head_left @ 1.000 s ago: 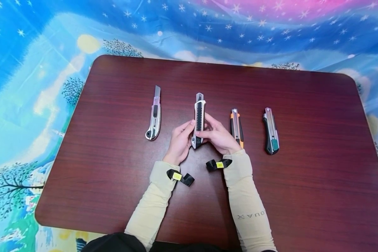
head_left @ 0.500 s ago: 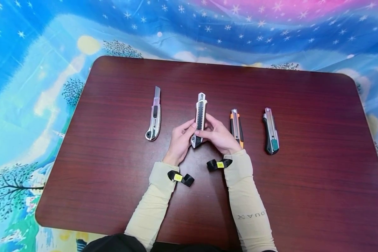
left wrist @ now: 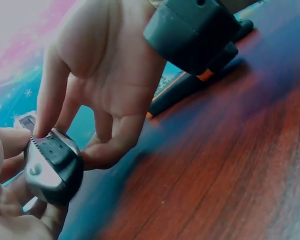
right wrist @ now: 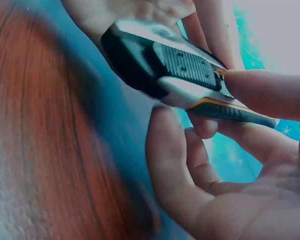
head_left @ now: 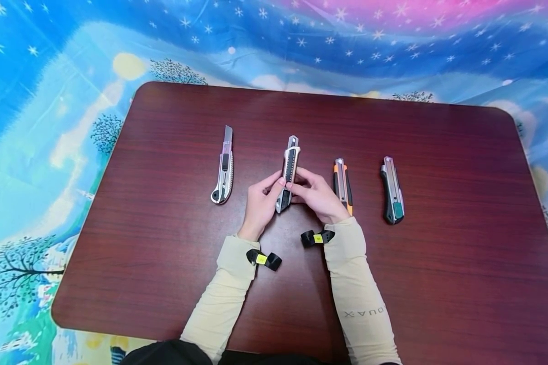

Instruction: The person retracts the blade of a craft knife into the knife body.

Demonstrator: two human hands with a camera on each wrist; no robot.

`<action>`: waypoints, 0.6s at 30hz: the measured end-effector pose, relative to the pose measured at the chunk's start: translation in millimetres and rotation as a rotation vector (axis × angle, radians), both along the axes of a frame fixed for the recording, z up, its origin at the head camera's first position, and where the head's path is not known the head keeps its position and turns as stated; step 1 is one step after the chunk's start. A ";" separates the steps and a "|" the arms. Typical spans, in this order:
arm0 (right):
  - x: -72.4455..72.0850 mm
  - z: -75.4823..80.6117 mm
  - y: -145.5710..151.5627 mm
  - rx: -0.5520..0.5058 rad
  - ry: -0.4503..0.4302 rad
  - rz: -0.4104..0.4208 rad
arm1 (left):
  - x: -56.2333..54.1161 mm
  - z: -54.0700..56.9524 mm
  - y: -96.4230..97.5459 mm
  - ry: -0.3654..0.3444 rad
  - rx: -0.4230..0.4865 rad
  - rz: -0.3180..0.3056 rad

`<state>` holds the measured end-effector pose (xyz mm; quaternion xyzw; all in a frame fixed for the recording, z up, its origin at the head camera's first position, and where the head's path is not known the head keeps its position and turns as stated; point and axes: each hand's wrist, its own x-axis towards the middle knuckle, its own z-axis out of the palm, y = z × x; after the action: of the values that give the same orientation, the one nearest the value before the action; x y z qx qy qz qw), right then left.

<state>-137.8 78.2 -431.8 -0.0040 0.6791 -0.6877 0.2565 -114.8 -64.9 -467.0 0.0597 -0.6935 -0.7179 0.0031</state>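
A silver-and-black snap-off utility knife point(head_left: 290, 165) is held over the middle of the table, its metal tip pointing away from me and leaning slightly right. My left hand point(head_left: 261, 205) grips it from the left, thumb against its side. From the right, my right hand point(head_left: 319, 196) pinches it, with the thumb on top near the black ribbed slider. In the left wrist view the rear end of the knife point(left wrist: 50, 175) faces the camera. The right wrist view shows the slider and an orange-edged side of the knife point(right wrist: 185, 70). Fingers partly hide its underside.
A silver utility knife with its blade out point(head_left: 224, 167) lies to the left. An orange-and-black utility knife point(head_left: 341, 182) lies just beyond the right wrist, and a green-and-black one point(head_left: 393, 192) farther right. All rest on the brown table point(head_left: 461, 228), with patterned cloth point(head_left: 255, 45) behind.
The held knife has tilted slightly, its tip shifting right. My right thumb has slid a little up the knife, uncovering more of the black slider. The other knives lie unmoved.
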 end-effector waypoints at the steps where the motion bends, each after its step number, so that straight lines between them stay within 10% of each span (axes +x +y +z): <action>1: -0.1 0.1 0.4 0.007 0.002 0.001 | -0.6 -0.6 0.0 0.014 -0.016 0.005; 18: -3.5 8.2 -0.9 0.126 0.016 -0.008 | -0.2 -1.0 -1.4 0.101 -0.250 0.043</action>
<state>-141.3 77.2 -423.6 0.0095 0.7232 -0.6445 0.2481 -115.0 -66.4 -468.0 0.0376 -0.7752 -0.6276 0.0609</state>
